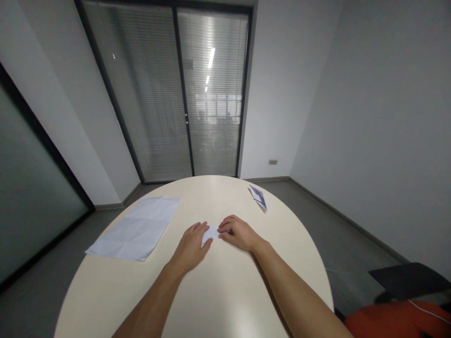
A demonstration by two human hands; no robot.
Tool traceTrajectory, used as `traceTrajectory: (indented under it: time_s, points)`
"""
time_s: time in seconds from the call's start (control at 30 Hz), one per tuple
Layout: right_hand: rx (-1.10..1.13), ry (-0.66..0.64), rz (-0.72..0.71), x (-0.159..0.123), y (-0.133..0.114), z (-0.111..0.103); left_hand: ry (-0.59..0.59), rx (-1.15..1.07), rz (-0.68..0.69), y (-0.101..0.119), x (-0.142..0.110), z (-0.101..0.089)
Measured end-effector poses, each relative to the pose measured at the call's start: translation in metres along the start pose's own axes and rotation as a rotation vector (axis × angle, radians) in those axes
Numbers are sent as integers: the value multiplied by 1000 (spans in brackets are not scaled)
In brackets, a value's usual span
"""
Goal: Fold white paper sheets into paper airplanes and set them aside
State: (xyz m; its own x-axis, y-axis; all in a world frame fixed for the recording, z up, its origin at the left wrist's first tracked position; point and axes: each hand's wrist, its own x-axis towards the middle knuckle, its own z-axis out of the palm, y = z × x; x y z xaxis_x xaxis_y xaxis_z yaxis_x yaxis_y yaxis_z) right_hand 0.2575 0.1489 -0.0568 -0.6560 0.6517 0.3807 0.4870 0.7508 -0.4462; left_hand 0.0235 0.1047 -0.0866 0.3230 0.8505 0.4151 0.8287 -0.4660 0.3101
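Note:
A small piece of folded white paper (210, 234) lies on the round table between my hands. My left hand (193, 245) rests over its left end, with the thumb along the near edge and the fingers along the far side. At the right end, the curled fingers and thumb of my right hand (238, 233) close on the paper. My fingers cover both of its ends, so its full shape is hidden.
A large creased white sheet (139, 227) lies at the table's left. A folded paper piece (259, 197) sits near the far right edge of the cream table (211, 192). An orange and black chair (398, 317) stands at lower right.

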Motion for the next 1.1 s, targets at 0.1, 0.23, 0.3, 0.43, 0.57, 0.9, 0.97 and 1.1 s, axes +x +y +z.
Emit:
traceTrajectory:
  time_s: [0.1,0.23,0.3,0.43,0.57,0.9,0.97,1.1]
  points:
    - [4,2,2,0,2,1,16,2,-1,-1,0,1]
    - [22,15,3,1,3,3,32,9,0,1,-1,0]
    - [25,20,6,1,3,3,24,4,-7,1,-1,-1]
    - [22,15,37,1,2,3,23,-7,-12,2,0,-2]
    - [34,33,75,1,1,4,40,-1,-23,4,2,-5]
    - [8,55,162,0,0,3,78,-19,-76,10,4,-15]
    - [-4,57,181,0,-1,2,115,-71,-65,9,4,-15]
    - [-7,61,204,2,-4,0,206,-194,-64,10,6,-15]
